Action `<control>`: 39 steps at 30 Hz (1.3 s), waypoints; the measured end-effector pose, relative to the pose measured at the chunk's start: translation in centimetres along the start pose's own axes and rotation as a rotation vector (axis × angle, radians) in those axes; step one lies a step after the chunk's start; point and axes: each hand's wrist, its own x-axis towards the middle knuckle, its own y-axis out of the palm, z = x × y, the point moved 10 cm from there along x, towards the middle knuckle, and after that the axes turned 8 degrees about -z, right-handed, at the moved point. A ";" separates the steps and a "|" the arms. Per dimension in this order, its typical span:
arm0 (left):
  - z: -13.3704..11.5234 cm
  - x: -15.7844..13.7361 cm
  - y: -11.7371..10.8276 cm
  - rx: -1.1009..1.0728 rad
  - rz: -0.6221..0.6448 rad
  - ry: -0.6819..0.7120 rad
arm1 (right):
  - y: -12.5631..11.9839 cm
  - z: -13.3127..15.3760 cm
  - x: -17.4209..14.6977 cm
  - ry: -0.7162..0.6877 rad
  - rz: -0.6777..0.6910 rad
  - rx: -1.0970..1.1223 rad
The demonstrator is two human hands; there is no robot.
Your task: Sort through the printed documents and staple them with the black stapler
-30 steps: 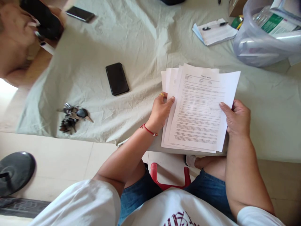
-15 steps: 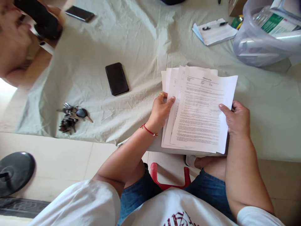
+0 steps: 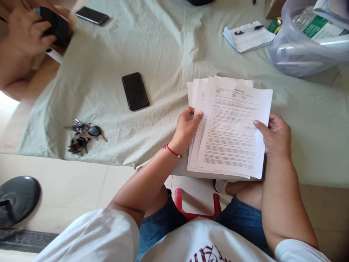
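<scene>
Several loose printed sheets of paper (image 3: 230, 127) are fanned out at the table's front edge, the top one covered in small lines of text. My left hand (image 3: 187, 125) pinches the left side of the lower sheets, its thumb on top. At the right side, my right hand (image 3: 276, 136) grips the top sheet, thumb over the print and fingers hidden partly behind the paper. To the left of the sheets lies a black phone (image 3: 135, 91). A bunch of keys (image 3: 84, 134) rests nearer the table's left front edge.
A clear plastic tub (image 3: 286, 58) with papers and a bottle stands at the back right. Beside it are a notepad (image 3: 252, 40) and a pen (image 3: 249, 30). Another phone (image 3: 92, 16) lies at the back left, near another person's hand (image 3: 29, 32). Under the table is a red stool (image 3: 197, 215).
The top sheet has shifted slightly left and lies flatter over the others. My hands hold nearly the same places. The other person's hand has moved onto a black object.
</scene>
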 end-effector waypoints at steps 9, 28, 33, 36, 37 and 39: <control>-0.2 -0.2 0.1 0.014 -0.013 -0.010 | 0.4 0.6 -0.5 -0.010 0.038 -0.004; -0.4 -0.2 -0.3 0.041 -0.054 -0.006 | -0.8 0.0 -0.1 0.004 0.142 -0.040; -0.6 -0.2 -0.2 -0.036 -0.055 -0.014 | -2.6 1.1 0.8 -0.059 0.042 0.002; -0.5 -0.2 -0.3 -0.029 -0.065 -0.015 | -4.0 1.2 1.5 -0.039 -0.063 0.137; -0.4 -0.2 -0.3 -0.017 -0.071 -0.017 | -4.3 1.0 1.8 -0.031 -0.084 0.178; -0.3 -0.2 -0.4 0.002 -0.080 -0.016 | -4.5 0.6 2.3 -0.033 -0.082 0.211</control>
